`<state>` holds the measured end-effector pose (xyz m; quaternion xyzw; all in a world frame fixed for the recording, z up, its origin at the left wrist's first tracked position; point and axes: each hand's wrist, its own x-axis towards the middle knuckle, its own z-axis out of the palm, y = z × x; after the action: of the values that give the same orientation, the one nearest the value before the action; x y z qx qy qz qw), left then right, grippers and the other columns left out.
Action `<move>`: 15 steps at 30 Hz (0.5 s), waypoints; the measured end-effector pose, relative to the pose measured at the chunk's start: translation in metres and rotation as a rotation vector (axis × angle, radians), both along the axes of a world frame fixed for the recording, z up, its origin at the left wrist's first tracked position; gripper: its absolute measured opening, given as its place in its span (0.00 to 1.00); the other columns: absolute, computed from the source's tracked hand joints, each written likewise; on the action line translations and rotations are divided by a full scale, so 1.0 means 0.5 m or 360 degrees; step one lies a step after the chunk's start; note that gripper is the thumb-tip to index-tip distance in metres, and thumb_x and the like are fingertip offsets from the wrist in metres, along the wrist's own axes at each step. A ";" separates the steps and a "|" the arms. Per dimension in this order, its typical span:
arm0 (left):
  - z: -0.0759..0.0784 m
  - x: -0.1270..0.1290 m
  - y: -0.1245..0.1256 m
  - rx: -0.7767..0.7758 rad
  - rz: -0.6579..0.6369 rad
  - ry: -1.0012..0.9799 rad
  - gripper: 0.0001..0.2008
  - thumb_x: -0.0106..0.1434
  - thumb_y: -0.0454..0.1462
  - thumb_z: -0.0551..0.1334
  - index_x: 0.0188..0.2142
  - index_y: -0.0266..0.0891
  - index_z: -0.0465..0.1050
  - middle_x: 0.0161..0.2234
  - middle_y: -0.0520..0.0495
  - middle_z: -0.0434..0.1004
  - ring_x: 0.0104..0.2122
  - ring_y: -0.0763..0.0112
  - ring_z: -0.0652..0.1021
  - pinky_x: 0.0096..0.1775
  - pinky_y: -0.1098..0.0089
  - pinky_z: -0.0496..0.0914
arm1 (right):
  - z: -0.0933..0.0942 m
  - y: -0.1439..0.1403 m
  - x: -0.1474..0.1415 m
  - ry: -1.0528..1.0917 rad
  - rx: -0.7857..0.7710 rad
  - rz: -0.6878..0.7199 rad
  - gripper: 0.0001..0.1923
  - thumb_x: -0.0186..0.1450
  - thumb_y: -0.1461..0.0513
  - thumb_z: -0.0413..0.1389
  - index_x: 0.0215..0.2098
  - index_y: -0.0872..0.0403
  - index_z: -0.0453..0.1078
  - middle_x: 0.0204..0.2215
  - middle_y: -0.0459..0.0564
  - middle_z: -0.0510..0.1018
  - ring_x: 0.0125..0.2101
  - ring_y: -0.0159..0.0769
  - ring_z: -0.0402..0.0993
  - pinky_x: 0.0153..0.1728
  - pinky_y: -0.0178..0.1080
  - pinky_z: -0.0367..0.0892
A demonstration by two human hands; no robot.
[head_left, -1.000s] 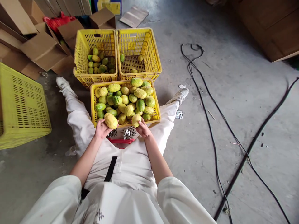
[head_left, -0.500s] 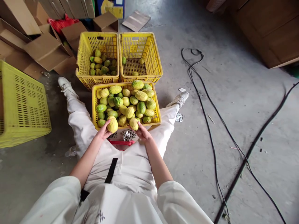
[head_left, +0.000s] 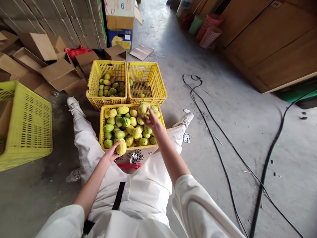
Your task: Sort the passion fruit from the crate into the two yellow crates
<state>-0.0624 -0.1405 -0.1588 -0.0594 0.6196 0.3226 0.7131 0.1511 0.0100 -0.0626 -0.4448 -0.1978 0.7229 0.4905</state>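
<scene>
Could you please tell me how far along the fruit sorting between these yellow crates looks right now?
Early. Done: the far left crate holds a shallow layer of fruit, the far right crate only a few. In hand: the right hand lifts one fruit above the near crate, and the left hand grips another fruit at its front edge. Left: the near crate is heaped nearly full.

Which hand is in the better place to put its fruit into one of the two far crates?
Right. The right hand holds a fruit raised over the near crate's far edge, close to the far right crate. The left hand holds its fruit at the near edge.
</scene>
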 end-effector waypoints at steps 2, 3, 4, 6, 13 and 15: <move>-0.001 0.001 -0.002 0.0019 -0.0018 -0.0005 0.15 0.66 0.39 0.65 0.50 0.35 0.73 0.41 0.40 0.81 0.37 0.66 0.81 0.41 0.65 0.79 | 0.069 0.071 0.006 0.0178 0.0019 -0.0007 0.33 0.72 0.42 0.42 0.52 0.63 0.65 0.49 0.60 0.78 0.53 0.36 0.76 0.46 0.42 0.77; -0.001 0.002 -0.003 0.0027 -0.0027 -0.0010 0.14 0.65 0.39 0.65 0.49 0.35 0.74 0.41 0.40 0.81 0.38 0.66 0.82 0.41 0.65 0.79 | 0.097 0.093 0.008 0.0277 0.0146 -0.0050 0.33 0.70 0.40 0.44 0.54 0.60 0.65 0.52 0.59 0.77 0.56 0.38 0.74 0.49 0.45 0.76; -0.001 0.003 -0.003 0.0033 -0.0037 -0.0015 0.14 0.65 0.38 0.66 0.48 0.35 0.74 0.41 0.40 0.81 0.38 0.65 0.82 0.42 0.65 0.79 | 0.117 0.103 0.009 0.0285 0.0317 -0.0107 0.30 0.70 0.41 0.45 0.56 0.54 0.65 0.54 0.55 0.76 0.58 0.38 0.72 0.51 0.48 0.75; -0.001 0.006 -0.004 0.0036 -0.0050 -0.0019 0.14 0.64 0.38 0.67 0.48 0.36 0.75 0.42 0.41 0.81 0.39 0.65 0.82 0.41 0.65 0.79 | 0.122 0.082 0.006 0.0198 0.0605 -0.0188 0.26 0.73 0.44 0.41 0.60 0.46 0.63 0.58 0.47 0.73 0.62 0.35 0.69 0.55 0.51 0.72; -0.001 0.011 0.000 -0.0002 -0.0012 -0.0015 0.15 0.65 0.40 0.65 0.49 0.37 0.73 0.41 0.40 0.80 0.35 0.66 0.81 0.37 0.65 0.79 | -0.180 -0.213 -0.014 -0.0946 0.0622 0.0487 0.30 0.75 0.49 0.35 0.59 0.57 0.66 0.47 0.62 0.81 0.44 0.41 0.81 0.47 0.49 0.76; 0.000 0.010 0.001 0.0004 0.0036 -0.0030 0.15 0.67 0.41 0.64 0.50 0.38 0.72 0.41 0.41 0.80 0.35 0.67 0.80 0.37 0.65 0.79 | -0.259 -0.270 -0.015 -0.1548 0.0833 0.0758 0.22 0.74 0.52 0.44 0.55 0.55 0.70 0.43 0.59 0.82 0.42 0.42 0.81 0.45 0.47 0.77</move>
<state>-0.0572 -0.1402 -0.1590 -0.0686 0.6118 0.3309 0.7152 0.1437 -0.1249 -0.1919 -0.5324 -0.6650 0.4537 0.2615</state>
